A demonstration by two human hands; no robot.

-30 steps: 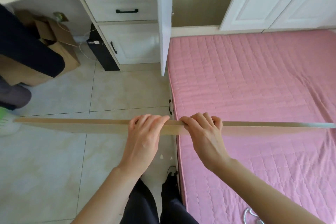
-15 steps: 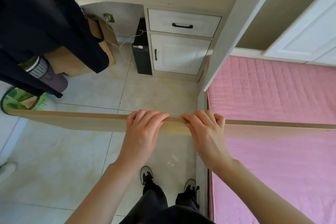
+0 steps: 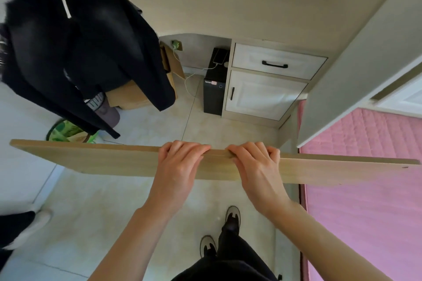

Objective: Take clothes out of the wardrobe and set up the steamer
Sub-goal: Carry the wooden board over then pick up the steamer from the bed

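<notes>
Gripping a long wooden board point(image 3: 91, 159) at its middle, your left hand point(image 3: 180, 162) and right hand point(image 3: 255, 164) curl over its top edge — dark clothes point(image 3: 91, 48) hang upper left, apparently on a hanger. Turn carelessly and its right end could clip the wardrobe door point(image 3: 356, 70).

The long light wooden board point(image 3: 102, 159) spans 9 to 3 o'clock, its 3 o'clock end over the pink quilted bed point(image 3: 365, 212). The black hanging coat point(image 3: 91, 41) is at 10 o'clock. The black tower computer point(image 3: 214, 91) is at 12 o'clock, just left of the white drawer cabinet point(image 3: 269, 93).
</notes>
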